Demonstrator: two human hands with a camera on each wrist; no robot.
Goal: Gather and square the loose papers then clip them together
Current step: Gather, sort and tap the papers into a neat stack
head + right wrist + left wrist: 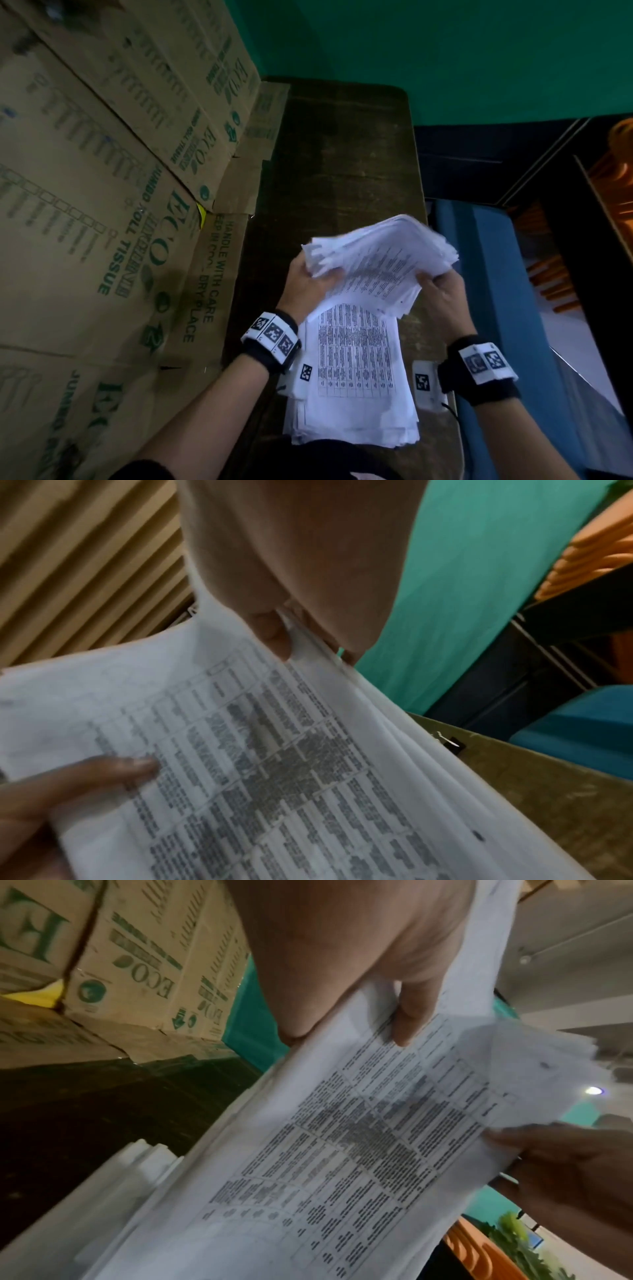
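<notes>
Stack (pixel 356 394): printed sheets, flat on table (pixel 342 154). Bundle (pixel 383 253): raised above stack, uneven edges; left hand (pixel 308 284) and right hand (pixel 442 291) each pinch one side.

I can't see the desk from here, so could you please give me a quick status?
Both hands, left and right, grip the raised bundle. Edges ragged, unclipped. More sheets on the desk below.

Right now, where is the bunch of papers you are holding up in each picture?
Head view: the held bunch of papers is right of centre, between the left hand and right hand.
Left wrist view: it crosses the middle diagonally.
Right wrist view: it fills the lower left.
Shared landmark: the green wall.
</notes>
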